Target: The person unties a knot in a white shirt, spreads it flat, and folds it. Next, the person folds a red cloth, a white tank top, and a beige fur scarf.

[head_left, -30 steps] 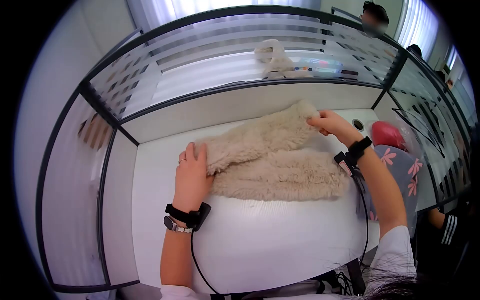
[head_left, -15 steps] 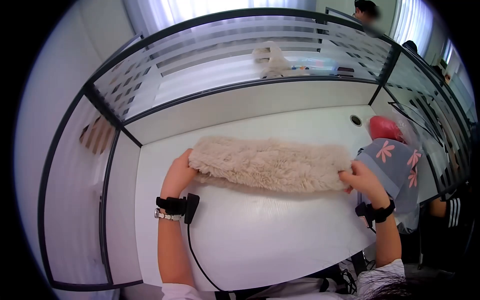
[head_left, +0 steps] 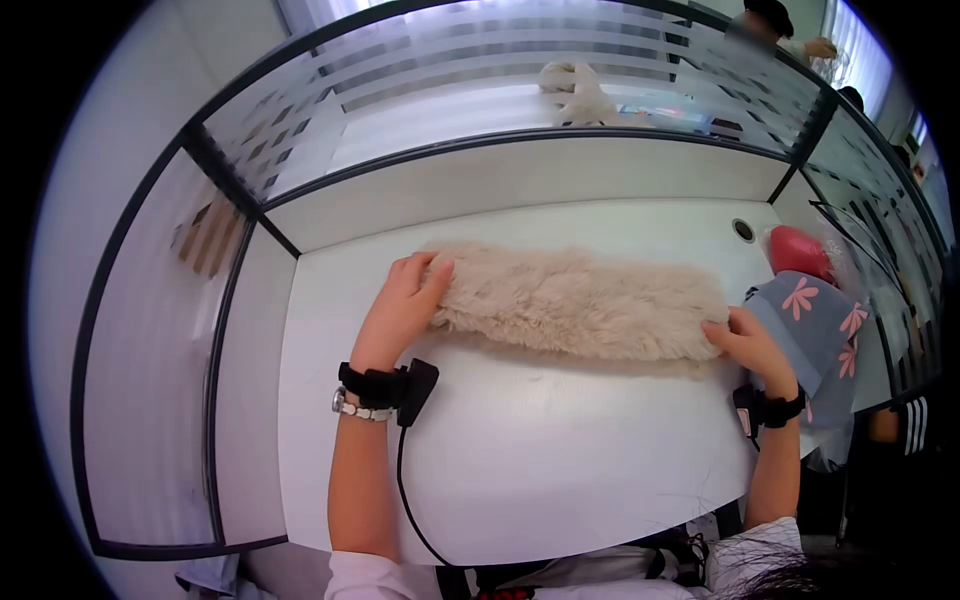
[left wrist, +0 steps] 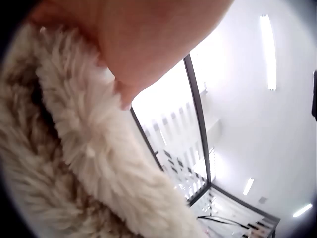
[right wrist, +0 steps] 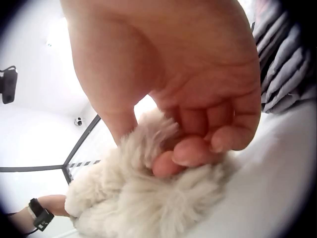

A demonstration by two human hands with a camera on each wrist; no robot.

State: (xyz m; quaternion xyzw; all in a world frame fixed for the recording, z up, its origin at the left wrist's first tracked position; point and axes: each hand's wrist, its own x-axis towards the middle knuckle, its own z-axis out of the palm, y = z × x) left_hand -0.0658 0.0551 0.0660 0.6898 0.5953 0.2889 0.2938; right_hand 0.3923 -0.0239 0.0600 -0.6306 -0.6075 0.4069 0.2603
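Observation:
A long, folded piece of beige faux fur (head_left: pixel 580 300) stretches across the white desk in the head view. At its left end, my left hand (head_left: pixel 402 305) grips the edge, with the thumb over the pile. My right hand (head_left: pixel 752 345) holds the right end. In the right wrist view, the fingers (right wrist: pixel 190 151) of that hand curl into the fur (right wrist: pixel 163 203), and the thumb is on its other side. Two thick layers of fur (left wrist: pixel 89 144) lie one against the other in the left wrist view, where most of the left fingertips are hidden.
Right of the fur lies a grey cloth (head_left: pixel 800 330) with pink flower shapes, partly in clear plastic. Behind it is a red bundle (head_left: pixel 798 252) in a clear bag. A low partition (head_left: pixel 540 170) with striped glass encloses the white desk (head_left: pixel 540 470). Another person stands beyond it.
The right hand has brought the lifted back part of the fur forward and down over the front part. The fur is now a narrower strip, with a hand at each end.

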